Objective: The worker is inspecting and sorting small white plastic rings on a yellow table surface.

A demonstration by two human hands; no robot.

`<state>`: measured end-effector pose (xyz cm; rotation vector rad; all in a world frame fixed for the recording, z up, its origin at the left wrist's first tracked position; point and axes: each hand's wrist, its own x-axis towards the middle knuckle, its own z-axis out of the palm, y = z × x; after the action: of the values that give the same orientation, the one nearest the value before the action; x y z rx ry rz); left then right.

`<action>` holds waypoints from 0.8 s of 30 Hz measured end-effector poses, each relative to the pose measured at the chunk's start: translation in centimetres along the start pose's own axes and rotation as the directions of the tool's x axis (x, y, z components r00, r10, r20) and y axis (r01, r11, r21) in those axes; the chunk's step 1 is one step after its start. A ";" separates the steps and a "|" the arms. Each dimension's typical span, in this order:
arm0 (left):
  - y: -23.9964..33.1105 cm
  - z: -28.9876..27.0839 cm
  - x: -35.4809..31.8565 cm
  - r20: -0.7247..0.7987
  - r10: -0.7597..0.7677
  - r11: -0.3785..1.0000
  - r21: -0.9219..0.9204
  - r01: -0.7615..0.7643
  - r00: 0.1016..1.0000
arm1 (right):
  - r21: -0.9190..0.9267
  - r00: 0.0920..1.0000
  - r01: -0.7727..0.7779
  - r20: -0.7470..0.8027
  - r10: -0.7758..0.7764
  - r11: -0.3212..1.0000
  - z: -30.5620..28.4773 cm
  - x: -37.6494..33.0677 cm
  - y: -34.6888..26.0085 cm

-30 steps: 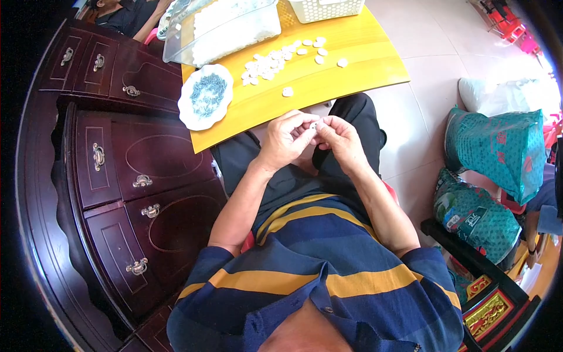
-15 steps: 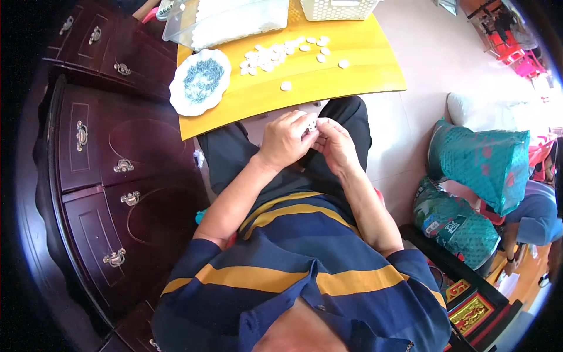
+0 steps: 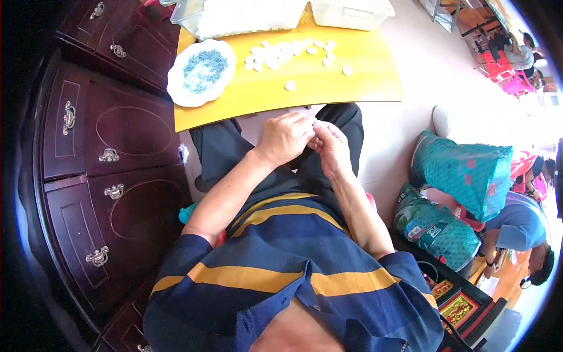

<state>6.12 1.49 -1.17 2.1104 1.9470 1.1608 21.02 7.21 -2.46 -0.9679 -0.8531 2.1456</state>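
Observation:
My left hand (image 3: 284, 139) and my right hand (image 3: 331, 144) meet above my lap, just in front of the table's near edge. Both are closed, fingertips pinched together around a small whitish piece (image 3: 313, 124) that they mostly cover; its kind cannot be made out. Beyond them, a single small white disc (image 3: 290, 85) lies on the yellow table (image 3: 258, 100). A loose cluster of similar white discs (image 3: 272, 57) is spread farther back. To the left stands a white scalloped dish (image 3: 176, 79) filled with small, thin, dark bluish pieces (image 3: 204, 70).
A clear bin (image 3: 187, 19) of white pieces and a cream basket (image 3: 352, 13) stand at the table's far edge. Dark wooden drawers (image 3: 129, 135) line my left. Teal bags (image 3: 463, 173) are piled on the right, beside another person (image 3: 516, 220).
The view has shifted slightly. My hands stay together, fingers turned a little, and the small piece, earlier showing dark dots, is now mostly covered.

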 end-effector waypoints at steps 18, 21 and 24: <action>-0.4 -0.2 -0.3 -0.080 -0.067 0.991 -0.118 0.057 0.995 | -0.201 0.994 0.058 -0.075 -0.075 0.978 1.6 -0.1 -1.4; -1.3 -0.5 0.7 -0.109 0.022 0.993 -0.115 -0.034 0.994 | -0.310 0.994 0.111 0.015 -0.111 0.944 2.6 -0.2 -3.2; -1.5 -2.1 1.7 -0.151 -0.026 0.998 -0.060 0.017 0.988 | -0.411 0.980 0.197 0.076 -0.182 0.890 1.2 2.2 -5.3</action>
<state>3.55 2.34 0.42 2.0227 1.9641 1.3945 20.35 11.63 1.26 -1.0021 -1.4054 1.8523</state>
